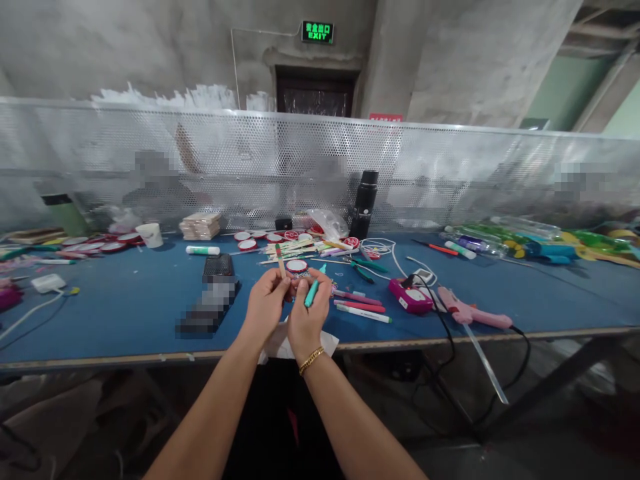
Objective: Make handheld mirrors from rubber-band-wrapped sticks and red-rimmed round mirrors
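Bare forearms (200,413), nearest in the head view, extended over the blue worktop (145,313). The left hand (267,300) had its grip pinched on a near-upright wooden stick (281,263), probably to leave its coloured tip exposed. Just beside it, the right hand's (309,317) grip was clamped round a teal marker (311,294). Loose markers (365,313) lay rightward, seemingly for easy reach.

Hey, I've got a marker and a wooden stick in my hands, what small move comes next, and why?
Probably bring the slim teal marker to the thin pale wooden stick. The right hand holds the marker close by, and the left hand holds the stick, whose upper end shows green and red with plain wood below.
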Demonstrator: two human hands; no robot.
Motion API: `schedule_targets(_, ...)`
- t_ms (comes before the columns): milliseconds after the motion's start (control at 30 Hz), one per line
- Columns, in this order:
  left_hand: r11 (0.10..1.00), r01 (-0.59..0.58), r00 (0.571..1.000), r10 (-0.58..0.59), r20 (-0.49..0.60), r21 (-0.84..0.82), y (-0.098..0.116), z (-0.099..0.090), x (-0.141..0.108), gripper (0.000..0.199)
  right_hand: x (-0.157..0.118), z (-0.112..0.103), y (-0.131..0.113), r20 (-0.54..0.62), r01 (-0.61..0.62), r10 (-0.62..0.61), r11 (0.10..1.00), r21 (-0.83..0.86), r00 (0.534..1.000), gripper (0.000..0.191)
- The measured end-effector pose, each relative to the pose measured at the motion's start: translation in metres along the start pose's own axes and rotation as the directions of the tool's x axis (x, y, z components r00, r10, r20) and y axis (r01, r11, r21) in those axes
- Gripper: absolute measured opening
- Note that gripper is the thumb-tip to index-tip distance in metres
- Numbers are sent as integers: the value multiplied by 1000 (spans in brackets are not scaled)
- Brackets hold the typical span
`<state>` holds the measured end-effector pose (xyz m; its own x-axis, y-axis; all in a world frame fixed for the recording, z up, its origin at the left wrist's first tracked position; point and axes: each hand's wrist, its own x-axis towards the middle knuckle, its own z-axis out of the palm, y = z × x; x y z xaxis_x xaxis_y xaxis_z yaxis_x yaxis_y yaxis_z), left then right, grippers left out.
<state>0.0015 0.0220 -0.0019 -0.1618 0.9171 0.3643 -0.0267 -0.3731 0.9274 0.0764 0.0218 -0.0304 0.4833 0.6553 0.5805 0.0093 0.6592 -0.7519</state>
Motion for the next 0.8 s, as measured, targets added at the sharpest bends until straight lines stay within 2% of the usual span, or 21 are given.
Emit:
schedule_targets(133, 997, 31, 999, -33, 24, 67, -3, -4, -6, 29, -2, -1, 0, -3, 5, -5, 1000, 9, 1000, 32)
schedule_targets(267, 995, 96, 983, -90, 159, -32, -2, -7, -14, 37, -7, -4, 0, 12, 9, -10, 998, 69, 1000, 41)
schedule_targets(333, 993, 104, 977, -91, 192, -56, 0, -8, -16, 38, -8, -6, -1, 3, 3, -4, 992, 125, 1000, 43)
schedule_targets(500, 996, 86, 979, -81, 187, -21, 0, -9, -15, 31, -10, -7, -1, -96, -46, 70, 972, 232, 993, 34)
schedule_targets(600, 998, 60, 980, -59, 189, 0, -3, -7, -14, 26, -9, -7, 2, -118, -9, 29, 986, 168, 993, 28)
schedule_targets(800, 999, 37, 983, -40, 177, 19, -2, -5, -13, 23, -10, -9, 2, -63, 112, -106, 990, 87, 992, 24)
